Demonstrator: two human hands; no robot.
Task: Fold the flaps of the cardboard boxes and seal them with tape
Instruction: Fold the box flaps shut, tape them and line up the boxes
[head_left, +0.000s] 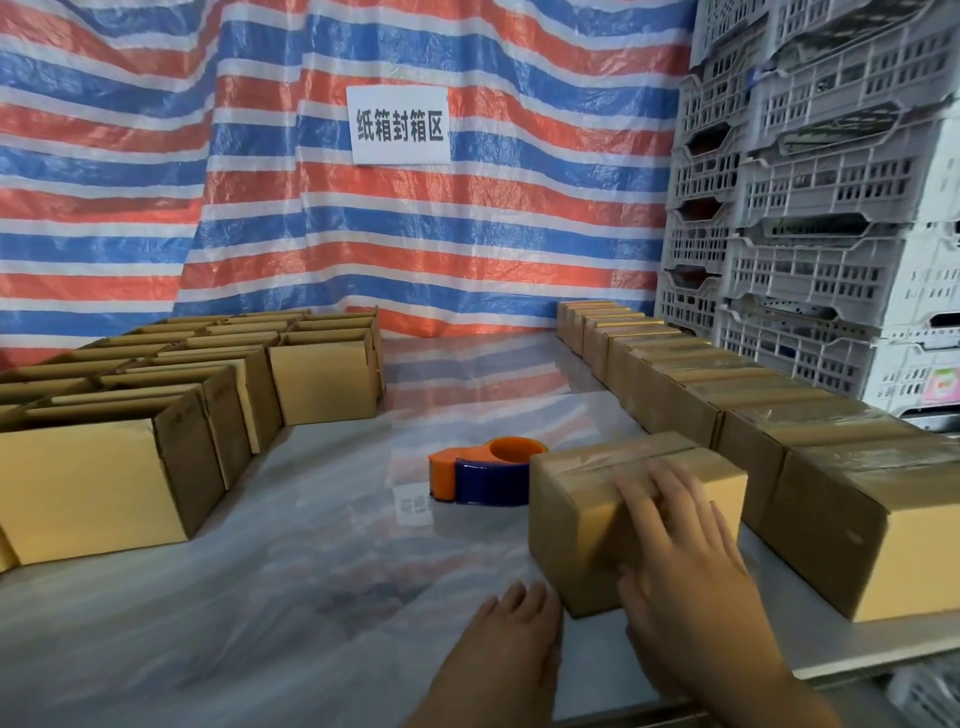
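Head view: taped box (576, 525) under the right hand (680, 551), near right part of the table (311, 571).
Right hand lies flat on the box top, fingers spread and fairly straight, thumb down the near face; it presses and clasps nothing. Left hand (519, 639) reaches in low, fingers extended toward the box's near bottom corner, holding nothing; blur hides whether it touches. Box looks plain brown, flaps down, a glossy tape strip along the top seam. Judged step: rubbing the tape down. Best done with firm strokes along the seam and over the edges, the left hand bracing the box so it does not slide on the slick table cover. Tape dispenser (483, 475), orange and blue, sits just behind the box. Sealed boxes (831, 447) line the right side; open boxes (104, 478) wait at left.
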